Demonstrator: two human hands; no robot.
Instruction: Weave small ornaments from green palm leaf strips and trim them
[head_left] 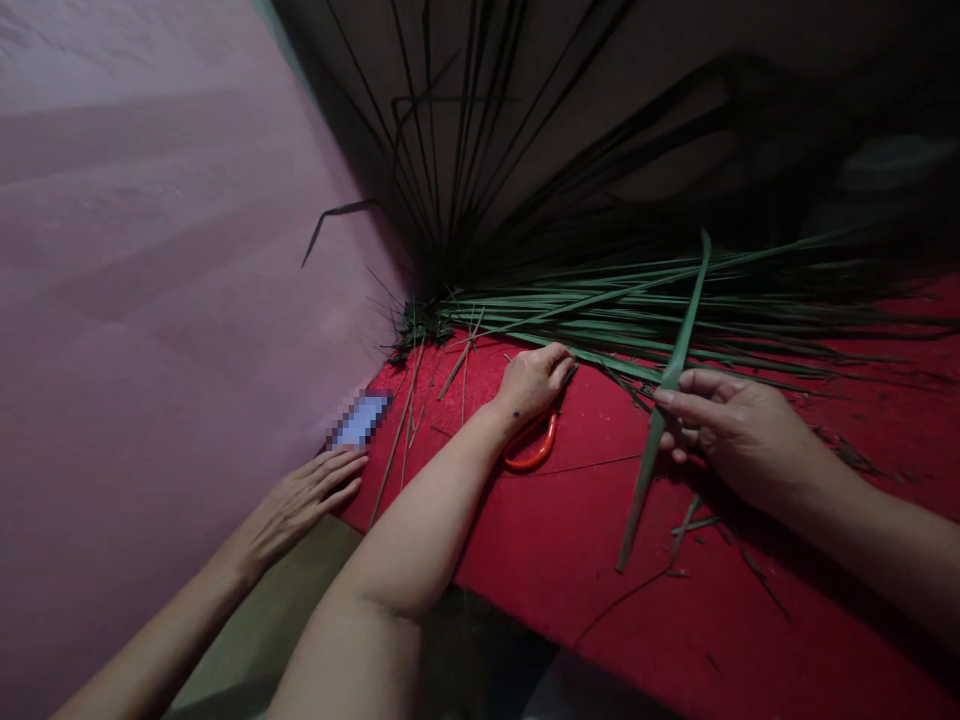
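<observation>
My right hand (724, 420) pinches a long green leaf blade (684, 345) between thumb and fingers. The leaf slants over the red tabletop, its narrow tip up and its cut end down. My left hand (307, 490) lies with fingers stretched out at the table's left edge and holds nothing. Just beyond its fingertips is a blurred, pixelated blue rectangle (361, 418). A bundle of long green leaf strips (585, 310) is spread behind my right hand, its bushy base at the left.
Another person's hand (534, 382) reaches in between my arms, closed over an orange-handled tool (534, 460), perhaps scissors. Leaf scraps and thin stalks (397, 440) litter the red table (585, 560). A pink wall (172, 300) borders the left; a pale container (896, 165) stands at dim back right.
</observation>
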